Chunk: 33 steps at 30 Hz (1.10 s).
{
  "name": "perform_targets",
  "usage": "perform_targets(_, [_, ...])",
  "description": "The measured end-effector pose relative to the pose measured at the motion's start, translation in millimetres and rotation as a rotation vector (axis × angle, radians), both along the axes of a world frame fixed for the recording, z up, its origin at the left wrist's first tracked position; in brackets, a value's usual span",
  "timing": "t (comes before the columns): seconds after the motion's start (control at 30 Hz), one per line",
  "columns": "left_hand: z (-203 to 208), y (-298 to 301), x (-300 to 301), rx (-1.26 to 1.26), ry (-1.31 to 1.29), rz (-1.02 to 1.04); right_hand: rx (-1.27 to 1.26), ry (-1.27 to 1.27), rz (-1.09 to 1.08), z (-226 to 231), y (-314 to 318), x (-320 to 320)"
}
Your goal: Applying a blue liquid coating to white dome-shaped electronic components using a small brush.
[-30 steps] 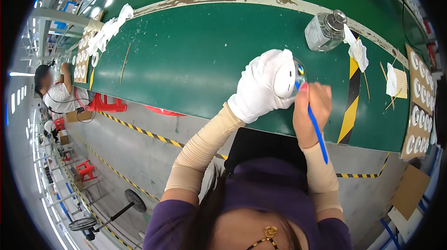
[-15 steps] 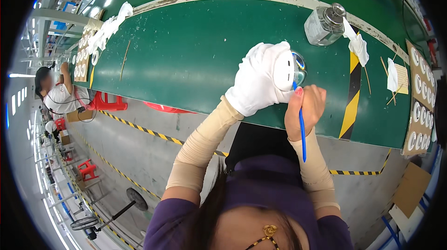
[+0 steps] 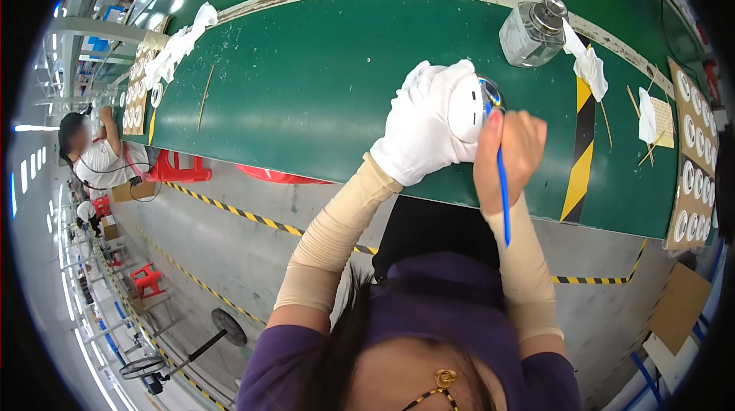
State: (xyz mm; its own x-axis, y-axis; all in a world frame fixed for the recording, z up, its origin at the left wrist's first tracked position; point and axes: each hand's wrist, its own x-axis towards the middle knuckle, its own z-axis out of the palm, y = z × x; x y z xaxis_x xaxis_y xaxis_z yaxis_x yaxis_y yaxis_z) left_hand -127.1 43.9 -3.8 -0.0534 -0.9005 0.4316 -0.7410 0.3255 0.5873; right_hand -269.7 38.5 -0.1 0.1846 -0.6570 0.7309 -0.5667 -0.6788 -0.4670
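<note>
My left hand (image 3: 425, 124), in a white cloth glove, is closed around a round white housing (image 3: 464, 108). The housing has small dark slots in its side and is tipped with a shiny clear dome (image 3: 494, 93) facing right. Bare-fingered, my right hand (image 3: 514, 154) pinches a slim blue pen-like stick (image 3: 504, 200). The stick's rear end points down toward me; its front end runs up to the dome's edge, where my fingers partly hide it. Both hands are above the near edge of the green table (image 3: 306, 89).
A glass jar with a metal lid (image 3: 533, 32) stands at the back right. Beyond it lie white cloths (image 3: 589, 74), thin wooden sticks (image 3: 605, 124) and a board of white rings (image 3: 693, 158). Another person (image 3: 107, 150) sits far left. Striped tape (image 3: 580, 150) crosses the table.
My right hand has shifted up and slightly right with the blue stick, covering more of the dome's lower part. My left hand still grips the housing, raised slightly in the picture.
</note>
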Motion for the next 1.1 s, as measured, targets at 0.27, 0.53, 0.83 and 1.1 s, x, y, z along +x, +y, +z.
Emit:
perform_targets(0.27, [-5,0,-1,-0.003,-0.017,0.014,0.023,-0.018,0.004,9,-4,3])
perform_targets(0.53, [-9,0,-3,-0.05,-0.034,0.019,0.337,-0.193,0.048,6,2,-8])
perform_targets(0.83, [2,-5,1,0.109,0.035,-0.036,0.575,-0.553,0.096,5,-19,-17])
perform_targets(1.1, [15,-16,13,0.176,-0.031,-0.122,0.676,-0.737,0.218,19,-29,-27])
